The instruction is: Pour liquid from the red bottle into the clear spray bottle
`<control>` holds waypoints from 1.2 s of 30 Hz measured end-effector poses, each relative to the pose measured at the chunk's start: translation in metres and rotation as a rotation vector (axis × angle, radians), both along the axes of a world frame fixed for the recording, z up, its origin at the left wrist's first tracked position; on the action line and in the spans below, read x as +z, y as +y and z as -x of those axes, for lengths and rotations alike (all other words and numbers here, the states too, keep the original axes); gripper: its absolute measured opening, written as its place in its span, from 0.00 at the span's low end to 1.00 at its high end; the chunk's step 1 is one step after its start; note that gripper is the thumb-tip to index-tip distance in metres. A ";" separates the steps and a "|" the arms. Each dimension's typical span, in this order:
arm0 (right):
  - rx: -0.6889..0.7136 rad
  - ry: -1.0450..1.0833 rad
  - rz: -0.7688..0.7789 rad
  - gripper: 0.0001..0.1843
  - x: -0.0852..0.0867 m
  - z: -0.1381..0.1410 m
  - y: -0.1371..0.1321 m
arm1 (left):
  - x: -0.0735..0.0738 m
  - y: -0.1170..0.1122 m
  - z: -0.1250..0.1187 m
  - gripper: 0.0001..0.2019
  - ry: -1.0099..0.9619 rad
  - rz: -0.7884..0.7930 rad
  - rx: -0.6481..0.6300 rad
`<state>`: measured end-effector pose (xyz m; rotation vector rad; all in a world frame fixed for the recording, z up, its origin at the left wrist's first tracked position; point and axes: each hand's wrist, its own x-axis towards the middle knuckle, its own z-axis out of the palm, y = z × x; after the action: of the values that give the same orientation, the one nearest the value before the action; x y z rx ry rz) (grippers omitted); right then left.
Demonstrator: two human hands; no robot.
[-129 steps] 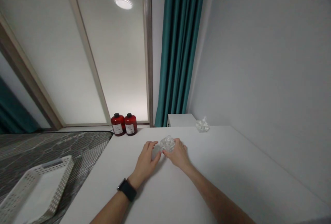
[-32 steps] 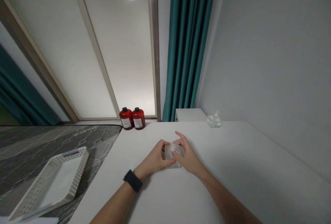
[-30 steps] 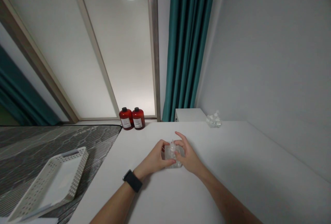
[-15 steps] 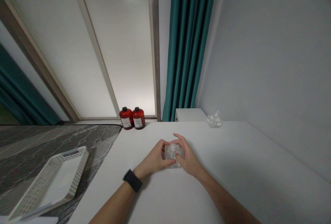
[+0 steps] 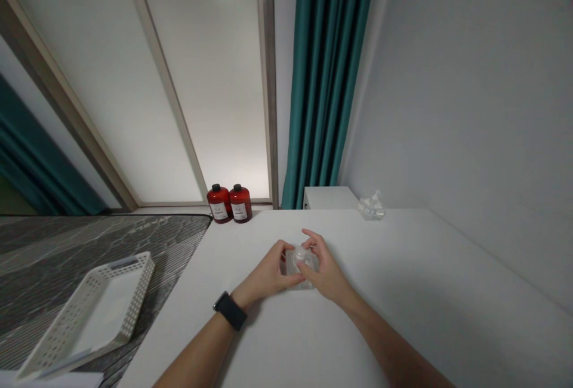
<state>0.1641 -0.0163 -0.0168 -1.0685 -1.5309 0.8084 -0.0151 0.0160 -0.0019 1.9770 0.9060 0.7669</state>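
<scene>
A small clear, square-based plastic container [image 5: 307,284] stands on the white table in front of me, with a shiny, rounded transparent lump at its top. My left hand [image 5: 274,270], a black watch on its wrist, grips the container's left side between thumb and fingers. From the right, my right hand [image 5: 326,271] reaches over the top, its thumb and bent fingers closed around the rounded lump. One finger of that hand sticks out, away from the container. My fingers hide parts of the container, and I cannot tell exactly what the lump is.
Two red bottles [image 5: 229,204] with black caps stand at the table's far left corner. Crumpled clear plastic [image 5: 371,206] sits at the far edge, near a white cabinet [image 5: 331,198]. Left of the table [image 5: 286,346], lower down, is a white perforated basket [image 5: 134,313].
My right thumb has shifted slightly left and up onto the rounded lump, and the right fingers have curled in more. My left hand keeps its hold on the container.
</scene>
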 end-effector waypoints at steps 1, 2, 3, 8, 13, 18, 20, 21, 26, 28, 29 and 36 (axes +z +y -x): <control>-0.011 0.003 0.006 0.35 -0.001 0.000 0.000 | 0.000 0.000 0.000 0.23 0.003 0.003 0.004; -0.009 0.006 0.011 0.36 -0.001 0.000 0.000 | -0.001 0.000 0.000 0.23 0.004 0.007 0.006; 0.006 0.011 0.016 0.36 0.000 0.000 0.000 | -0.001 0.000 0.000 0.23 0.003 0.009 0.008; 0.101 0.037 0.042 0.37 0.004 0.002 -0.002 | -0.001 0.000 0.000 0.21 -0.018 -0.007 -0.005; 0.030 0.034 -0.007 0.35 0.003 0.001 0.001 | -0.001 0.000 0.001 0.21 -0.001 0.004 0.007; 0.118 0.035 -0.010 0.36 0.005 0.001 -0.002 | 0.000 0.000 0.000 0.21 -0.007 -0.004 0.008; 0.070 0.020 -0.007 0.36 0.006 0.001 -0.003 | 0.002 -0.001 0.000 0.21 -0.003 0.002 0.012; 0.045 0.018 -0.007 0.35 0.006 0.001 -0.003 | 0.002 -0.002 0.000 0.21 0.005 0.008 0.015; 0.055 0.039 -0.043 0.33 0.006 0.000 -0.002 | 0.004 -0.002 0.001 0.22 0.025 0.002 0.013; 0.082 0.034 -0.053 0.33 0.006 -0.001 -0.002 | 0.002 -0.001 0.002 0.23 0.015 0.000 0.002; 0.087 0.020 -0.060 0.33 0.007 -0.001 -0.003 | 0.002 -0.001 0.002 0.23 0.012 0.002 0.001; -0.005 -0.096 -0.043 0.29 0.006 0.000 -0.004 | 0.004 -0.003 0.001 0.23 0.031 -0.004 0.015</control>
<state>0.1638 -0.0206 -0.0107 -1.0922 -1.6182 0.7264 -0.0157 0.0135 0.0025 1.9929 0.9385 0.7492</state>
